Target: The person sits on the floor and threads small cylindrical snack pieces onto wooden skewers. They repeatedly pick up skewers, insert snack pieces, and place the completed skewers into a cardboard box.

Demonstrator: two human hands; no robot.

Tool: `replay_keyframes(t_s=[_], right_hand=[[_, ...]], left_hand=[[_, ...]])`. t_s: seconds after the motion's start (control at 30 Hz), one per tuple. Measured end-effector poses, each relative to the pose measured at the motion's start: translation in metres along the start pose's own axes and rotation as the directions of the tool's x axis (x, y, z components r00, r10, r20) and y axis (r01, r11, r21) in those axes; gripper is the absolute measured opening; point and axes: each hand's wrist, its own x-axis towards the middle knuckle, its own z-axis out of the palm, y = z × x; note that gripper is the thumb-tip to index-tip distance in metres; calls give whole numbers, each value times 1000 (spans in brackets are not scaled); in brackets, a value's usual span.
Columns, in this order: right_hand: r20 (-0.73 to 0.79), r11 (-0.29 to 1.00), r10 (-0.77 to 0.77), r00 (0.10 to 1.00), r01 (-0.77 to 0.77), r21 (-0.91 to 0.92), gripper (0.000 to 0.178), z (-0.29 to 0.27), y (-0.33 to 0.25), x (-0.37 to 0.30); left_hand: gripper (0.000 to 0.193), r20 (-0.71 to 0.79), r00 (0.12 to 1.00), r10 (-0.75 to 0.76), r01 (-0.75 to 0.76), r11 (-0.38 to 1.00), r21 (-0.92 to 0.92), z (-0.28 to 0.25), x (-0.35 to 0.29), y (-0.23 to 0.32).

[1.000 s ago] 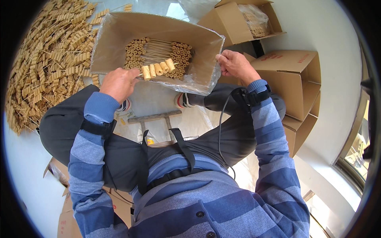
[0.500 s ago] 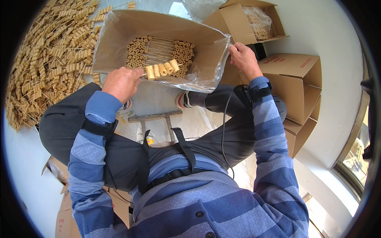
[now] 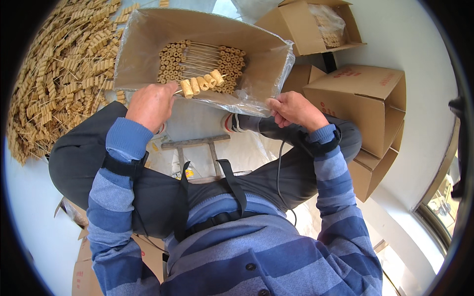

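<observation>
My left hand (image 3: pixel 151 104) is closed on one end of a skewer (image 3: pixel 202 83) threaded with several golden, hollow food rolls. The skewer tilts up to the right over the near side of a cardboard box (image 3: pixel 143 37). Clear plastic lining (image 3: pixel 282 74) covers the box's rim. Inside, similar skewers (image 3: pixel 231 64) lie stacked side by side, rolls at both ends and bare sticks in the middle. My right hand (image 3: pixel 296 109) pinches the plastic at the box's near right corner, fingers closed.
A big heap of loaded skewers (image 3: pixel 64 79) covers the floor on the left. An open carton (image 3: pixel 281 29) holding a bagged load stands behind on the right, near stacked cartons (image 3: pixel 355 89). A small wooden stool frame (image 3: pixel 195 143) sits between my feet.
My right hand has moved from the box's right edge down and toward me to the near right corner. My left hand still holds the skewer in nearly the same place.
</observation>
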Motion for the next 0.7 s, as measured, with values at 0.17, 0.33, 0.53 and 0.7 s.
replay_keyframes(t_s=[0.17, 0.33, 0.53, 0.7], right_hand=[[79, 990, -12, 997, 23, -142, 36, -15, 2, -1], [237, 958, -203, 950, 243, -152, 38, -5, 24, -21], [140, 985, -32, 990, 8, 170, 45, 47, 41, 14], [102, 788, -1, 995, -62, 613, 58, 89, 43, 69]], left_hand=[[14, -11, 997, -75, 76, 997, 19, -5, 1, -1], [15, -20, 999, -47, 47, 999, 21, -8, 8, -5], [18, -89, 995, -34, 39, 998, 56, -8, 21, -4], [20, -81, 996, -31, 37, 997, 71, -11, 31, -5]])
